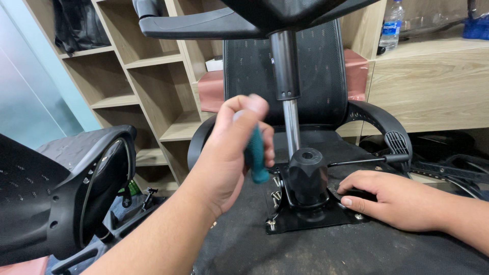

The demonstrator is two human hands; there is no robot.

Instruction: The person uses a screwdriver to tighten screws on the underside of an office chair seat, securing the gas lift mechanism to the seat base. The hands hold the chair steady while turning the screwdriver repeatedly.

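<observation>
Black fabric of the upturned chair seat (316,249) is filling the lower frame, and I am working over it. My left hand (232,153) is hovering at centre, fingers curled tight around a teal-handled screwdriver (256,153) with the handle pointing down. My right hand (392,198) is lying flat at lower right, fingers loosely spread, holding nothing, pressing beside the black mechanism plate (305,216). Just past it, the black hub (307,175) is standing on that plate. Farther back, wooden shelving (147,76) is rising at upper left, and a water bottle (391,25) is standing at upper right.
</observation>
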